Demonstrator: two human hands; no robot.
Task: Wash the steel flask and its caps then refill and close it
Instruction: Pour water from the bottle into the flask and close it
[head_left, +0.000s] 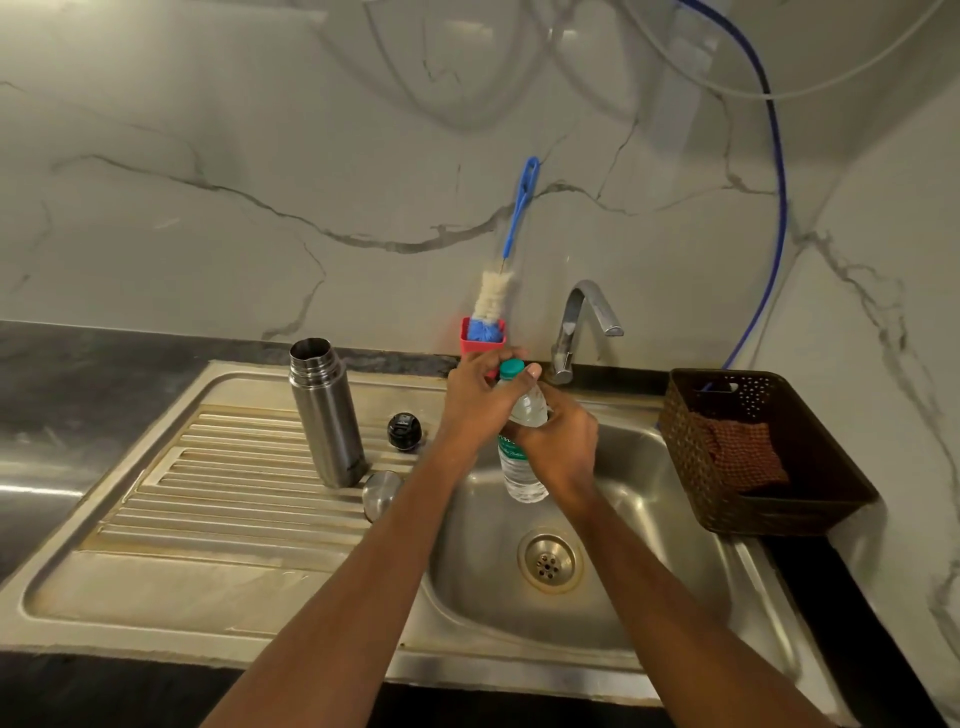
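Head view looked down over the sink (649, 571), where both hands met above the basin. The right hand (563, 447) was wrapped around the middle of a plastic water bottle (519, 475), which was held almost upright with its neck leaning slightly away. The left hand (480, 402) was curled over the top, its fingers and thumb pinching the green cap (511, 368); this looked like unscrewing, ready for the refill.

Left of the hands, on the ribbed drainboard (234, 493), lay the steel cap (382, 493) at the basin's edge, and beyond it the black inner cap (404, 430). The steel flask (327, 415) stood upright beside them with its mouth open. The pour would have to travel left, and the left hand was nearer the flask.

Against the wall stood a bottle brush (493, 296) and the tap (582, 322).
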